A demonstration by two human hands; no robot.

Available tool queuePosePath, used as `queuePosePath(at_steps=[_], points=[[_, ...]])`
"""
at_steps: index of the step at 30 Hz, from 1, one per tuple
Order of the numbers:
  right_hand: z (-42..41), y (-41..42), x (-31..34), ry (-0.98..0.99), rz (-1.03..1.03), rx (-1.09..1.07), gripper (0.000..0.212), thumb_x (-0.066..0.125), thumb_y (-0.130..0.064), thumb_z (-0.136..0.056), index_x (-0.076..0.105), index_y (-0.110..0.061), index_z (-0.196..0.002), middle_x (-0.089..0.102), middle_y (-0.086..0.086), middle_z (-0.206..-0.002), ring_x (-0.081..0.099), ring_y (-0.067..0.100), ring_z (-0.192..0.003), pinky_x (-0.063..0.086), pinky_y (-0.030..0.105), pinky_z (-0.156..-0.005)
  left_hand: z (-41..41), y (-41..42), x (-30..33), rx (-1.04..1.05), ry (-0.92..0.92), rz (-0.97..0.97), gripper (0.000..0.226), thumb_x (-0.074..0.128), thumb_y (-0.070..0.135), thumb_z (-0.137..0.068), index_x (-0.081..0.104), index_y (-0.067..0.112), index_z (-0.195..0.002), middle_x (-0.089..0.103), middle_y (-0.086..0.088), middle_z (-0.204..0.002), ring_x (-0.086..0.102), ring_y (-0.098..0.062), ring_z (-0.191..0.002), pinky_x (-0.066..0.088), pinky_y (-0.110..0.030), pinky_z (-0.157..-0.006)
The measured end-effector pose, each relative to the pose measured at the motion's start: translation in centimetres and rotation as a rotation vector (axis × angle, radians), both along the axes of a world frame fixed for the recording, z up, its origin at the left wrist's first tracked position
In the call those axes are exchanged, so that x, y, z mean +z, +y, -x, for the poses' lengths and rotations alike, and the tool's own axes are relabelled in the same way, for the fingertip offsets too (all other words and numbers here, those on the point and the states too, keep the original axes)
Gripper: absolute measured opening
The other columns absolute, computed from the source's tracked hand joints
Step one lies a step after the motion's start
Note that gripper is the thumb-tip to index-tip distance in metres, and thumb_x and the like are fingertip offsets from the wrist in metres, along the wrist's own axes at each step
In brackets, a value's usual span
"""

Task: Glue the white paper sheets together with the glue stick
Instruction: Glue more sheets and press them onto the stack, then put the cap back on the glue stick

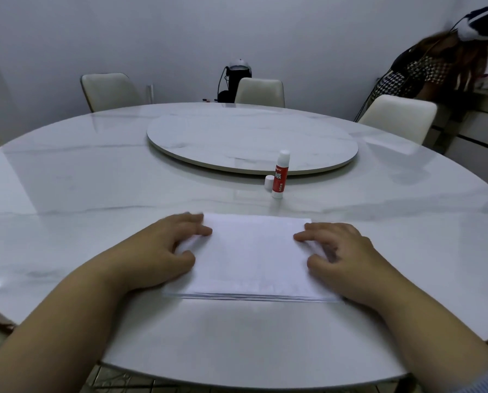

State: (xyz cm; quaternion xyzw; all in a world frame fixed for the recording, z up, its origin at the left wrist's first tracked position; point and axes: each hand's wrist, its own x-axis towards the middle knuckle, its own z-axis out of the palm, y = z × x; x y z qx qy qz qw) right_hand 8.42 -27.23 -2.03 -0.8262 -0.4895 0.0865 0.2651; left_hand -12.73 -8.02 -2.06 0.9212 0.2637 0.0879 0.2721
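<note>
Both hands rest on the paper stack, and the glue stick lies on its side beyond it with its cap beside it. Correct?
Not quite. In the head view the glue stick stands upright, not on its side. Its cap is beside it, and the left hand and right hand rest on the paper stack.

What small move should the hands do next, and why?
Probably the right hand should reach for the upright red-and-white glue stick. Its small white cap already stands beside it, and both hands rest on the sides of the white paper sheet stack, the left hand steadying it.

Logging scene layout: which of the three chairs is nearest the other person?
The right chair, beside the standing person. The middle chair and left chair sit further left.
</note>
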Motion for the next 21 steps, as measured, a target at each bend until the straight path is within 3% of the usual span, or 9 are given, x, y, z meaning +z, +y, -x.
queuePosePath(at_steps=[3,6,9,11,13,17,19,21], points=[[0.7,0.0,0.3,-0.099,0.046,-0.002,0.040,0.051,-0.023,-0.086,0.057,-0.038,-0.123,0.046,-0.023,-0.139,0.032,0.002,-0.130,0.018,0.024,-0.109,-0.3,-0.3,-0.5,0.016,0.038,-0.071,0.047,0.042,0.016,-0.091,0.042,0.043,-0.129,0.026,0.024,-0.150,0.020,0.005,-0.138,0.015,-0.013,-0.106],[1.0,-0.2,0.4,-0.161,0.072,0.009,0.040,0.050,-0.024,-0.087,0.056,-0.037,-0.124,0.049,-0.021,-0.137,0.037,0.004,-0.127,0.022,0.022,-0.106,-0.3,-0.5,-0.4,0.006,0.097,-0.120,0.043,0.036,0.020,-0.094,0.037,0.044,-0.131,0.022,0.025,-0.151,0.018,0.005,-0.139,0.016,-0.014,-0.105],[0.3,-0.1,1.0,-0.026,0.052,0.000,0.037,0.054,-0.029,-0.086,0.059,-0.039,-0.121,0.050,-0.018,-0.139,0.044,0.005,-0.127,0.030,0.026,-0.108,-0.5,-0.8,0.3,-0.016,0.181,-0.183,0.041,0.031,0.031,-0.098,0.027,0.043,-0.137,0.012,0.025,-0.155,0.005,0.005,-0.142,0.012,-0.017,-0.108],[-0.7,0.8,2.1,0.045,-0.039,-0.036,0.040,0.058,-0.037,-0.085,0.056,-0.040,-0.125,0.052,-0.014,-0.138,0.051,0.007,-0.119,0.037,0.026,-0.099,-1.2,-1.1,1.0,-0.019,0.206,-0.239,0.050,0.029,0.044,-0.097,0.017,0.040,-0.145,0.003,0.023,-0.157,-0.003,0.004,-0.143,0.006,-0.019,-0.111],[-1.7,2.7,3.1,0.046,-0.092,-0.086,0.050,0.060,-0.045,-0.084,0.049,-0.037,-0.133,0.052,-0.011,-0.136,0.051,0.009,-0.108,0.037,0.025,-0.087,-2.7,-1.3,1.8,-0.025,0.199,-0.287,0.059,0.026,0.053,-0.095,0.006,0.038,-0.149,-0.005,0.019,-0.158,-0.009,0.000,-0.144,0.001,-0.024,-0.114],[-3.5,8.5,3.5,0.238,-0.162,-0.221,0.078,0.066,-0.052,-0.079,0.035,-0.021,-0.143,0.049,0.000,-0.140,0.051,0.018,-0.115,0.039,0.026,-0.071,-6.0,-1.5,1.7,-0.071,0.213,-0.383,0.068,0.020,0.059,-0.092,-0.005,0.033,-0.149,-0.015,0.010,-0.158,-0.017,-0.008,-0.144,-0.002,-0.034,-0.119],[-4.2,10.6,3.1,0.294,-0.187,-0.277,0.083,0.068,-0.052,-0.077,0.034,-0.015,-0.143,0.047,0.003,-0.142,0.051,0.021,-0.119,0.038,0.027,-0.076,-6.7,-1.9,0.7,-0.085,0.199,-0.393,0.068,0.020,0.060,-0.092,-0.005,0.032,-0.149,-0.015,0.010,-0.158,-0.018,-0.008,-0.144,-0.002,-0.036,-0.120],[-4.6,12.0,2.5,0.336,-0.219,-0.318,0.073,0.070,-0.047,-0.078,0.044,-0.012,-0.135,0.053,0.004,-0.134,0.055,0.021,-0.110,0.038,0.028,-0.080,-6.9,-1.9,-0.1,-0.079,0.175,-0.361,0.066,0.021,0.058,-0.093,-0.005,0.034,-0.149,-0.014,0.010,-0.158,-0.017,-0.007,-0.144,-0.003,-0.036,-0.120]])
